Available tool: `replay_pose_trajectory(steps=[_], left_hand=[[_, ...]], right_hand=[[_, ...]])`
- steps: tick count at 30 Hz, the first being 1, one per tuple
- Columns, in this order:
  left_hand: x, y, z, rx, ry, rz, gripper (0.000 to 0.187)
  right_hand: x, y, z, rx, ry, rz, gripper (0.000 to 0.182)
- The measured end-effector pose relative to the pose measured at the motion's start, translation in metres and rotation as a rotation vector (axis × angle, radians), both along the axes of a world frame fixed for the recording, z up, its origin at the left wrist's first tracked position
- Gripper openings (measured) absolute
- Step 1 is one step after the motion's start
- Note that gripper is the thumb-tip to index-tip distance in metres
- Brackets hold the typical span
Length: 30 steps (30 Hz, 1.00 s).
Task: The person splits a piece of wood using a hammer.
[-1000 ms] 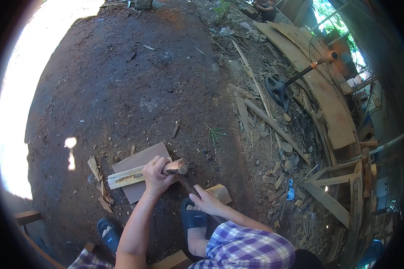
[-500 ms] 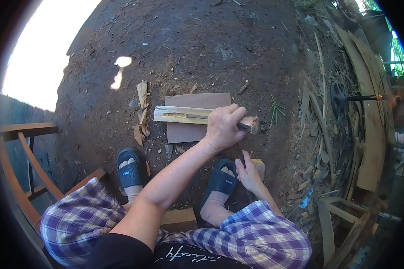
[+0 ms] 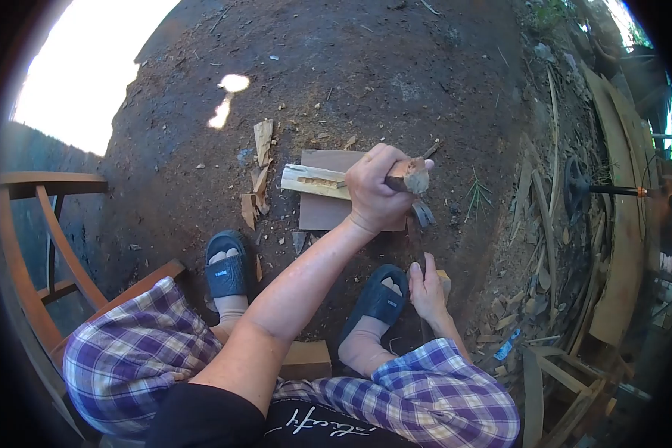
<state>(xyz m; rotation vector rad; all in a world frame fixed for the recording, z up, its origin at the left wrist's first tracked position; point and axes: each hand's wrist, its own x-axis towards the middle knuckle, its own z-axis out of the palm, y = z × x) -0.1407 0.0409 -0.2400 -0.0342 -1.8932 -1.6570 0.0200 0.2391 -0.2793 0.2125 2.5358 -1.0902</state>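
Observation:
My left hand (image 3: 381, 187) is closed round the wooden handle of a chisel (image 3: 417, 181), whose blade points left over a pale wood strip. That strip (image 3: 295, 173) has a narrow slot cut in its top and lies across a flat brown board (image 3: 321, 215). My left hand hides its right part. Lower right, my right hand (image 3: 429, 293) is closed against a long dark tool (image 3: 415, 246); its fingers are partly hidden, and the tool's full shape cannot be made out.
Wood offcuts (image 3: 263, 142) lie left of the board on the dirt ground (image 3: 336, 75). A wooden block (image 3: 306, 358) sits between my sandalled feet. A wooden chair frame (image 3: 48, 179) stands at left. Planks (image 3: 620, 246) and a small wooden frame (image 3: 534, 396) are at right.
The chisel handle is raised and tilted more steeply in my left hand, with its end higher. The whole view has shifted, so the ground items appear farther right.

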Motion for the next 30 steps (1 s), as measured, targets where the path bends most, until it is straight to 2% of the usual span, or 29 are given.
replay_pose_trajectory(steps=[2, 4, 6, 7, 9, 10, 12, 13, 15, 16, 18, 19, 20, 22, 25, 26, 28, 29, 30], left_hand=[[-0.002, 0.000, -0.002, -0.009, 0.019, 0.010, 0.032], [0.005, 0.003, -0.005, -0.089, 0.012, -0.078, 0.032], [0.010, 0.007, -0.007, -0.100, 0.036, -0.084, 0.033], [0.012, 0.008, -0.008, -0.153, 0.028, -0.121, 0.031], [0.013, 0.010, -0.009, -0.223, 0.016, -0.168, 0.026], [0.013, 0.012, -0.010, -0.212, 0.021, -0.178, 0.026], [0.013, 0.017, -0.014, -0.238, -0.016, -0.162, 0.023], [0.013, 0.016, -0.014, -0.242, -0.006, -0.173, 0.023], [0.012, 0.016, -0.013, -0.245, -0.012, -0.184, 0.023], [0.012, 0.016, -0.011, -0.253, -0.015, -0.181, 0.023], [0.012, 0.018, -0.009, -0.247, -0.027, -0.181, 0.023], [0.011, 0.018, -0.009, -0.243, -0.023, -0.190, 0.022], [0.011, 0.016, -0.008, -0.243, -0.024, -0.201, 0.022], [0.009, 0.014, -0.008, -0.248, -0.031, -0.191, 0.021], [0.012, 0.013, -0.011, -0.258, -0.048, -0.206, 0.021], [0.011, 0.013, -0.011, -0.252, -0.038, -0.202, 0.020], [0.012, 0.012, -0.010, -0.238, -0.047, -0.206, 0.020], [0.012, 0.012, -0.009, -0.223, -0.049, -0.215, 0.020], [0.010, 0.013, -0.007, -0.219, -0.042, -0.210, 0.020]], right_hand=[[0.001, -0.001, -0.001, -0.069, -0.038, -0.042, 0.050], [-0.001, -0.005, 0.009, -0.133, -0.075, -0.090, 0.054], [-0.009, -0.021, 0.042, -0.232, -0.237, -0.355, 0.029], [-0.009, -0.018, 0.047, -0.228, -0.229, -0.359, 0.029], [-0.009, -0.009, 0.061, -0.432, -0.078, -0.439, 0.032], [-0.006, -0.005, 0.071, -0.423, -0.070, -0.450, 0.032], [-0.010, -0.010, 0.112, -0.632, 0.319, -0.566, 0.038], [-0.013, -0.011, 0.124, -0.624, 0.324, -0.578, 0.038], [-0.017, -0.010, 0.140, -0.843, 0.737, -0.386, 0.041], [-0.012, -0.010, 0.134, -0.839, 0.743, -0.393, 0.041], [0.001, -0.014, 0.110, -0.602, 0.669, -0.194, 0.039], [0.007, -0.015, 0.103, -0.282, 0.410, -0.096, 0.041], [0.006, -0.015, 0.109, -0.290, 0.409, -0.091, 0.041], [-0.003, -0.014, 0.128, -0.483, 0.222, -0.244, 0.041], [-0.012, -0.008, 0.157, -0.715, 0.497, -0.301, 0.051], [-0.014, -0.010, 0.158, -0.719, 0.493, -0.298, 0.051], [-0.017, -0.012, 0.161, -0.765, 0.778, -0.278, 0.052], [-0.011, -0.013, 0.144, -0.725, 0.675, -0.242, 0.053], [-0.004, -0.011, 0.126, -0.538, 0.442, -0.225, 0.052]])
